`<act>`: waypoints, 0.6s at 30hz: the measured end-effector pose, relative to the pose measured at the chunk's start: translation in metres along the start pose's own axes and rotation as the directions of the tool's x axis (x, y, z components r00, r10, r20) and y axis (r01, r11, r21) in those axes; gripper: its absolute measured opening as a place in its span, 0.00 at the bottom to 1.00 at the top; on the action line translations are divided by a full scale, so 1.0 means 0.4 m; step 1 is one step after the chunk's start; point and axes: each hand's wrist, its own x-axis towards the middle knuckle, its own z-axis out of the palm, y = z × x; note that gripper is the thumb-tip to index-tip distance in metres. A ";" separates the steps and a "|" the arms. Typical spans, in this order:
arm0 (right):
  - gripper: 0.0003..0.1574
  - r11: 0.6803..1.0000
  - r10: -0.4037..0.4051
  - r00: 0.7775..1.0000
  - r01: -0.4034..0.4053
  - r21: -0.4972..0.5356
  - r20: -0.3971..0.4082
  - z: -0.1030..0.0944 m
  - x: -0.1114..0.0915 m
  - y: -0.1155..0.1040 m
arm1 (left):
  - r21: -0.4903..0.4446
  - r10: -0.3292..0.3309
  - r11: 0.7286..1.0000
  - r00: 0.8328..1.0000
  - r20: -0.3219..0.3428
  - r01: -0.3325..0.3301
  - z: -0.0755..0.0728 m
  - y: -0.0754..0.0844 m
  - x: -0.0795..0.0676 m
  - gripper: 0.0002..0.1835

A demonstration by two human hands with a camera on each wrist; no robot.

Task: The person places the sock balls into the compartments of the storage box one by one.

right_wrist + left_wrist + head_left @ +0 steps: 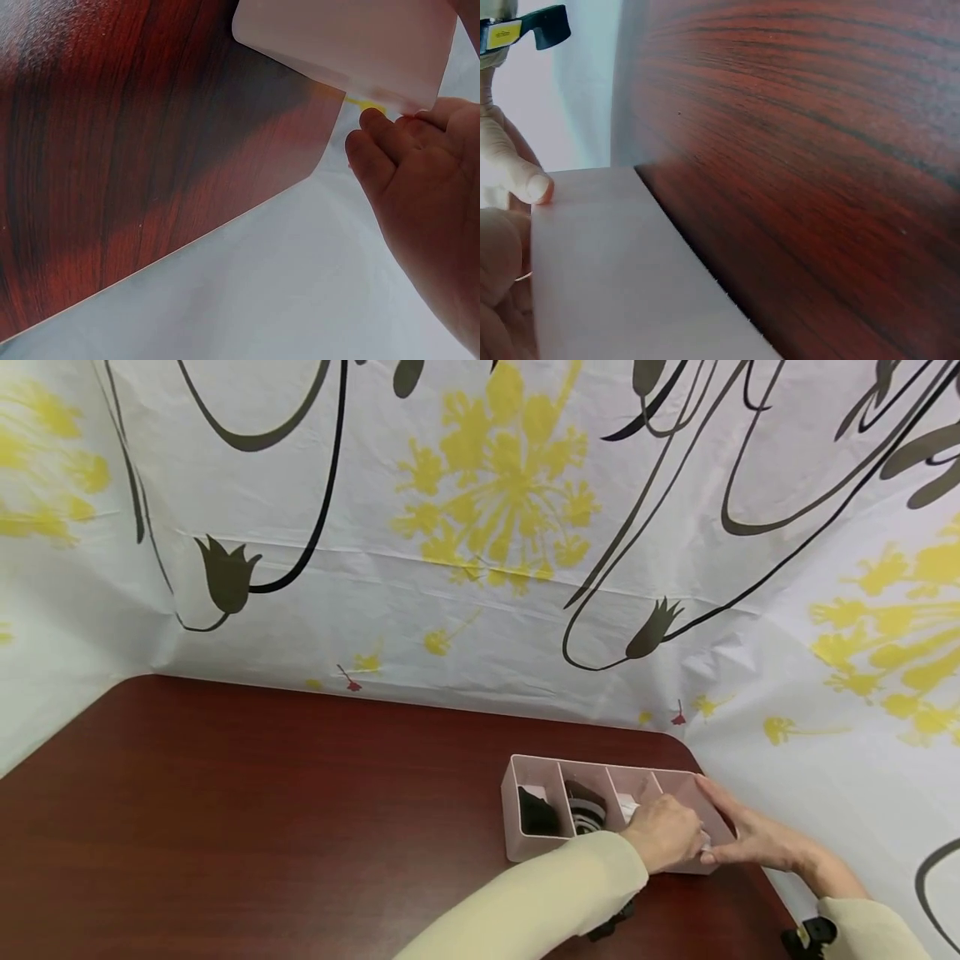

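Note:
A pale pink divided storage box (512, 814) stands near the table's right end. Its leftmost compartment holds dark folded cloth (537, 814), the one beside it a striped grey and black roll of cloth (588, 810). White cloth (628, 807) shows in the third. My left hand (663, 831) reaches over the near wall into the right part of the box, its fingertips hidden inside; what they hold, I cannot tell. A bit of white (706, 841) shows beside them. My right hand (757, 835) grips the box's right end, thumb (536, 186) at the near corner, fingers (386, 139) along the end wall.
The dark red wooden table (262, 810) stretches to the left of the box. A white curtain (300, 510) with yellow and grey flower prints hangs along the back and sides. The table's right edge runs close beside the box, under the right hand.

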 end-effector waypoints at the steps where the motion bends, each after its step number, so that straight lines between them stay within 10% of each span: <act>1: 0.63 1.000 -0.007 1.000 0.007 0.001 -0.005 0.000 -0.005 0.003 | -0.006 0.026 1.000 1.000 -0.004 -0.026 -0.004 0.001 -0.004 0.10; 10: 0.62 1.000 0.014 1.000 -0.014 -0.012 -0.019 -0.004 -0.040 0.027 | -0.093 0.152 0.983 0.987 -0.055 -0.157 -0.096 -0.054 -0.080 0.14; 18: 0.65 0.987 0.086 0.990 -0.100 -0.126 -0.108 -0.023 -0.089 0.042 | -0.168 0.230 0.946 0.939 -0.256 -0.278 -0.144 -0.266 -0.275 0.24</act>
